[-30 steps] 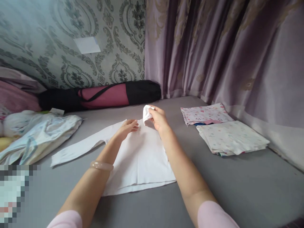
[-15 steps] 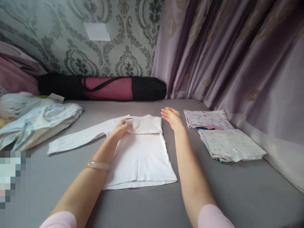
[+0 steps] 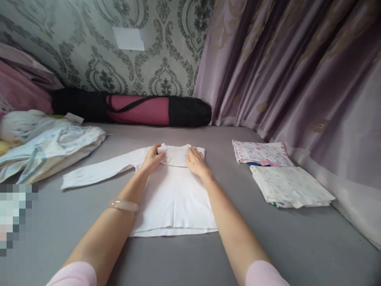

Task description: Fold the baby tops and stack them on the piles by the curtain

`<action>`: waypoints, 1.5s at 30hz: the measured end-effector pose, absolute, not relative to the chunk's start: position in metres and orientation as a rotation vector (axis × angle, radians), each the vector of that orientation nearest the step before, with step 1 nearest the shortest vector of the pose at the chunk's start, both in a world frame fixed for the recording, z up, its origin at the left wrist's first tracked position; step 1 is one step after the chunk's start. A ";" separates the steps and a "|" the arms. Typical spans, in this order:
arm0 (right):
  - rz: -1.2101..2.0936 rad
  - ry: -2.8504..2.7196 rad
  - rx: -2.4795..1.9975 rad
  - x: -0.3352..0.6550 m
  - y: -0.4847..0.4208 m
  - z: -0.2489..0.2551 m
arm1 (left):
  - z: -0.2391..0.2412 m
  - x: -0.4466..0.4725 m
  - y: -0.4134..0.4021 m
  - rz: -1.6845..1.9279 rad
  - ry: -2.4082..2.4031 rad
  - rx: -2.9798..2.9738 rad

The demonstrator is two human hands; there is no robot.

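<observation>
A white long-sleeved shirt (image 3: 172, 198) lies spread on the grey sheet, its hem toward me. One sleeve stretches out to the left, while the other is folded across the chest below the collar. My left hand (image 3: 153, 158) rests at the left end of the folded sleeve, thumb and fingers apart on the cloth; some fingertips are hard to make out. Flat on the folded sleeve's right part lies my right hand (image 3: 197, 162), fingers extended and pointing away from me. A pale bangle (image 3: 123, 205) circles my left wrist.
Two folded patterned garments, one pink-printed (image 3: 262, 151) and one cream (image 3: 293, 186), lie at the right near the purple curtain (image 3: 238, 79). A long black and maroon bag (image 3: 139, 110) lies along the wall. Crumpled pale cloth (image 3: 65, 147) sits at the left.
My right hand has come left from beside the shirt and down onto the folded sleeve. My left hand has stayed near the same spot, its thumb and fingers now spread.
</observation>
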State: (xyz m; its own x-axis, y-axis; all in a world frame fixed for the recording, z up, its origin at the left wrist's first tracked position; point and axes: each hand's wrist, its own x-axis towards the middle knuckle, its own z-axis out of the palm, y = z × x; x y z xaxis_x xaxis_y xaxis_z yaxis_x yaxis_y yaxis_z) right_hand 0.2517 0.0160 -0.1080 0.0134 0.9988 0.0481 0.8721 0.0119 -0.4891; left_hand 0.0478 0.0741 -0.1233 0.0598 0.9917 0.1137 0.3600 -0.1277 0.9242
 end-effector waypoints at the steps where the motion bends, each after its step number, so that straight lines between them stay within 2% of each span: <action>1: 0.430 -1.972 -1.949 0.248 0.013 -0.111 | -0.123 0.047 0.074 1.053 1.423 1.657; 9: 0.352 -2.087 -2.048 0.244 0.008 -0.121 | -0.126 0.044 0.071 0.981 1.446 2.112; 13: 0.309 -2.022 -2.149 0.243 0.010 -0.121 | -0.129 0.043 0.068 0.813 1.543 2.285; 18: 0.294 -1.883 -2.282 0.247 0.012 -0.121 | -0.134 0.039 0.073 0.634 1.652 2.314; 27: 0.298 -1.776 -2.398 0.266 0.009 -0.120 | -0.143 0.035 0.081 0.708 1.670 2.286; 33: 0.075 -1.933 -2.237 0.266 0.006 -0.119 | -0.140 0.036 0.079 0.693 1.645 2.300; 45: 0.348 -2.071 -2.338 0.266 0.015 -0.114 | -0.116 0.032 0.077 0.469 1.564 2.220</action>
State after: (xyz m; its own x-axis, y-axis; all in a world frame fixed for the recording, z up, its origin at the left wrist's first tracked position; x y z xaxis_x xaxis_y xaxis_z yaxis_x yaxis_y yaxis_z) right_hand 0.2657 0.0149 -0.1136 0.1071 0.9805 -0.1650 0.9806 -0.1316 -0.1454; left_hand 0.0320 0.0770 -0.1159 0.3236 0.9448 0.0507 0.8168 -0.3060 0.4891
